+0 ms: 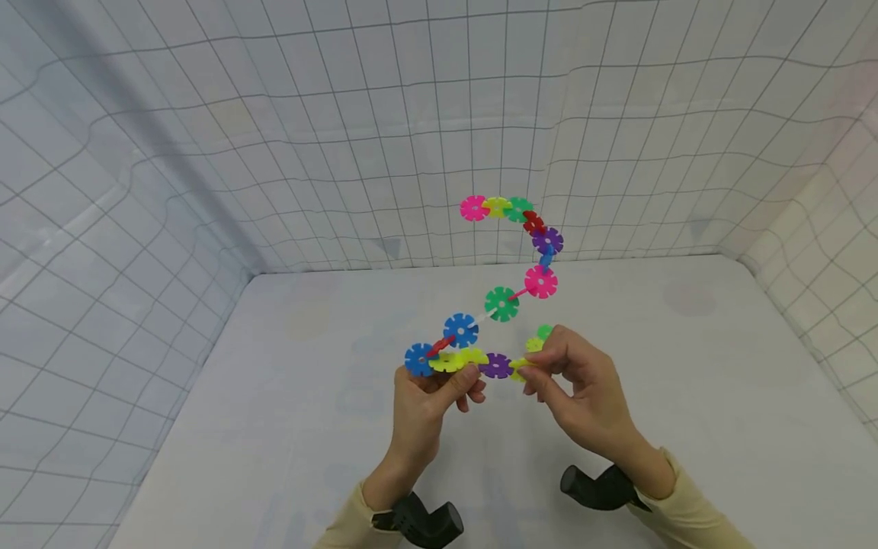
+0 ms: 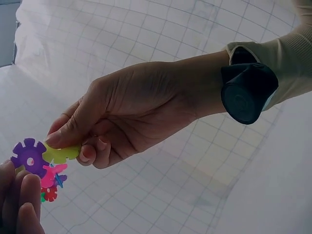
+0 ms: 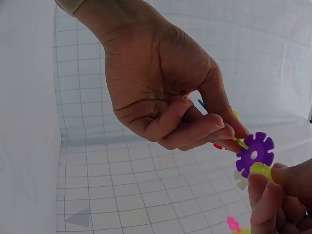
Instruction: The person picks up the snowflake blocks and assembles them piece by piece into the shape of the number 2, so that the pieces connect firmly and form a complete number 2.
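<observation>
Notched plastic snowflake discs, joined edge to edge in many colours, form a long curved chain. My left hand [image 1: 418,419] pinches a yellow snowflake disc [image 1: 473,357] between thumb and fingers. Joined to that disc is a purple one [image 1: 496,366], which lies between the two hands. On its other side, my right hand [image 1: 595,393] pinches another yellow disc [image 3: 241,143], seen nearly edge-on and slotted at the purple disc's rim. A green disc [image 1: 545,332] shows just beyond the right fingers; part of the chain there is hidden behind that hand.
From a blue disc [image 1: 419,359] near the left hand, the chain runs away and curves round to a pink disc [image 1: 474,208] at its far end. A white table [image 1: 309,442] lies below. White grid-patterned sheeting [image 1: 411,137] surrounds it. Each wrist wears a black device [image 1: 600,488].
</observation>
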A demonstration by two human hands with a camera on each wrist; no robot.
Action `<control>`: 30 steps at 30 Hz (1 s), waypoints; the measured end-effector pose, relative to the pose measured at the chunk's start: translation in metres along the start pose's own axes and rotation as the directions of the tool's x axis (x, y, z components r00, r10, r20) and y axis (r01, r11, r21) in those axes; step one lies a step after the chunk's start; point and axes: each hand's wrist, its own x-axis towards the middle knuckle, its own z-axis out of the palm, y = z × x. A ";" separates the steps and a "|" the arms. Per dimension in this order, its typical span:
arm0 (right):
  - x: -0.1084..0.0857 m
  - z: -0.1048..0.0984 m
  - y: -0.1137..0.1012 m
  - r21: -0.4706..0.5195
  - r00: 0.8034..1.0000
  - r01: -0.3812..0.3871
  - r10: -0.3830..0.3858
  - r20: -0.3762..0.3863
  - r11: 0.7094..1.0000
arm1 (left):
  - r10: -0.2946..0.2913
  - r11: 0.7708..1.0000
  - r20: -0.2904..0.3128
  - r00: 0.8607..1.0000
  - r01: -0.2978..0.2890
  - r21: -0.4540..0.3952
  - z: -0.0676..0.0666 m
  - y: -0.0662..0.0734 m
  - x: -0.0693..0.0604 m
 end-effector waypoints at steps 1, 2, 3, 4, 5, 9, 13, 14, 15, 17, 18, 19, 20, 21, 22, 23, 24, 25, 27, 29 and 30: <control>0.000 0.000 0.000 0.002 1.000 -0.003 0.003 -0.003 1.000 | 0.004 1.000 -0.001 1.000 -0.004 -0.001 0.000 0.000 0.000; -0.001 0.001 0.000 0.004 1.000 -0.005 0.005 -0.005 1.000 | 0.009 1.000 -0.002 1.000 -0.009 -0.005 0.001 0.000 0.000; -0.001 0.001 0.001 0.003 1.000 -0.009 0.009 -0.007 1.000 | 0.013 1.000 -0.001 1.000 -0.013 -0.006 0.001 0.000 -0.001; -0.001 0.001 0.001 0.004 1.000 -0.011 0.011 -0.008 1.000 | 0.013 1.000 0.000 1.000 -0.013 -0.006 0.002 0.000 -0.001; -0.001 0.000 0.001 0.005 1.000 -0.013 0.013 -0.008 1.000 | 0.015 1.000 0.003 1.000 -0.015 -0.005 0.002 0.000 -0.001; -0.001 -0.001 0.001 0.016 1.000 -0.022 0.022 -0.007 1.000 | 0.001 1.000 0.015 1.000 -0.001 0.002 0.004 0.001 -0.002; -0.001 -0.003 0.002 0.023 0.999 -0.045 0.045 0.001 0.999 | -0.020 1.000 0.021 1.000 0.020 0.012 0.004 0.001 -0.002; -0.001 -0.003 0.002 0.023 0.999 -0.051 0.051 0.003 0.998 | -0.026 1.000 0.023 0.999 0.026 0.014 0.004 0.001 -0.002; -0.001 -0.003 0.002 0.027 0.998 -0.055 0.055 0.006 0.998 | -0.031 0.999 0.024 0.999 0.031 0.019 0.004 0.000 -0.002; 0.000 -0.004 0.002 0.038 0.998 -0.059 0.059 0.017 0.998 | -0.038 0.999 0.026 0.999 0.037 0.032 0.003 0.000 -0.002; 0.000 -0.004 0.002 0.042 0.998 -0.066 0.065 0.022 0.997 | -0.040 0.999 0.027 0.999 0.039 0.039 0.003 0.000 -0.002; 0.001 -0.004 0.002 0.047 0.997 -0.076 0.075 0.025 0.996 | -0.043 0.998 0.028 0.999 0.041 0.045 0.002 -0.001 -0.002; 0.001 -0.004 0.002 0.049 0.996 -0.086 0.085 0.028 0.995 | -0.047 0.998 0.026 0.999 0.045 0.050 0.002 -0.001 -0.002; 0.001 -0.004 0.002 0.053 0.995 -0.099 0.097 0.031 0.994 | -0.050 0.997 0.024 0.998 0.048 0.054 0.002 -0.002 -0.002; 0.001 -0.004 0.002 0.051 0.993 -0.114 0.112 0.033 0.992 | -0.053 0.997 0.024 0.998 0.052 0.054 0.002 -0.002 -0.002; 0.001 -0.004 0.001 0.049 0.992 -0.125 0.123 0.031 0.991 | -0.056 0.997 0.022 0.998 0.055 0.053 0.002 -0.002 -0.001; 0.001 -0.004 0.001 0.046 0.990 -0.140 0.139 0.029 0.989 | -0.059 0.997 0.021 0.998 0.057 0.052 0.002 -0.003 -0.001; 0.001 -0.004 0.001 0.047 0.989 -0.148 0.147 0.027 0.988 | -0.062 0.997 0.021 0.998 0.061 0.048 0.002 -0.003 -0.001; 0.001 -0.005 0.000 0.036 0.986 -0.164 0.164 0.025 0.986 | -0.067 0.997 0.023 0.998 0.066 0.037 0.003 -0.004 -0.001; 0.001 -0.006 0.000 0.025 0.984 -0.176 0.176 0.021 0.984 | -0.070 0.997 0.024 0.997 0.069 0.026 0.004 -0.005 -0.001; 0.001 -0.006 0.001 0.018 0.983 -0.185 0.185 0.019 0.983 | -0.070 0.997 0.025 0.997 0.070 0.020 0.004 -0.006 0.000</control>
